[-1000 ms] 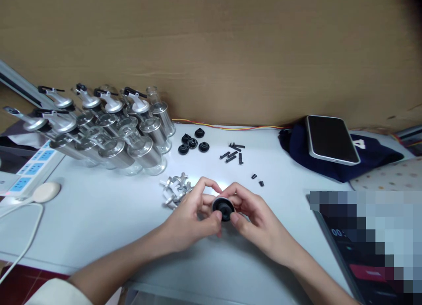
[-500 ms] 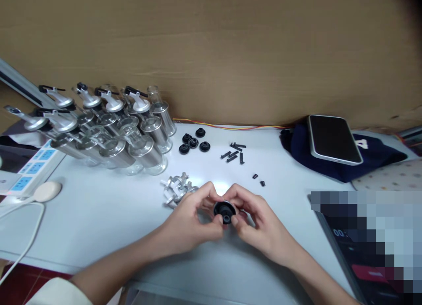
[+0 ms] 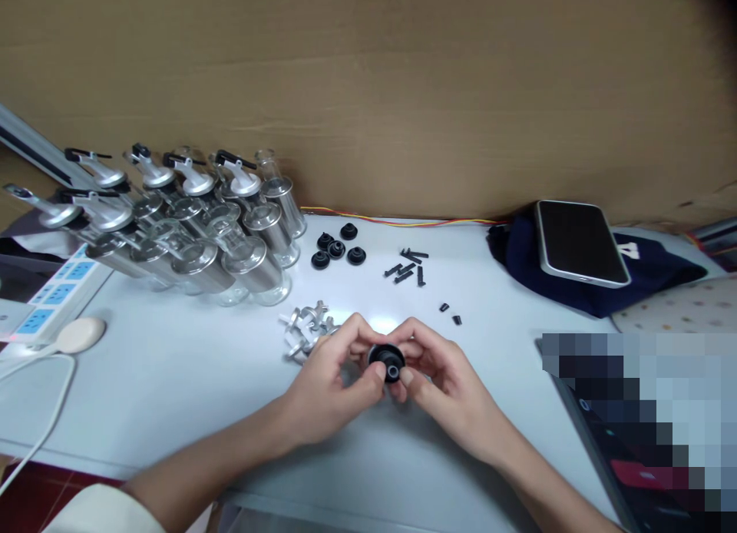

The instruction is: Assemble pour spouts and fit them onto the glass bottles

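Observation:
Between my hands, above the front middle of the table, is a round black stopper (image 3: 391, 372) with a raised ring facing me and a thin pale rim. My left hand (image 3: 337, 383) pinches it from the left, thumb on the near side. From the right, my right hand (image 3: 446, 383) grips it likewise; most fingertips behind it are hidden. Just beyond my left hand lies a pile of silver pourer tops (image 3: 305, 333), partly covered by that hand. Several loose black stoppers (image 3: 336, 249) sit farther back, with small black levers (image 3: 405, 272) to their right.
Glass bottles with metal sleeves (image 3: 199, 268) crowd the back left, some with pourers. Two tiny black pieces (image 3: 457, 319) lie right of centre. A phone (image 3: 581, 243) rests on dark blue cloth (image 3: 521, 268). A power strip (image 3: 61, 287) and white cable (image 3: 72, 395) are at left.
The stopper has tilted, so its ring faces me more, and it has shifted slightly left and up with both hands. Both hands still grip it.

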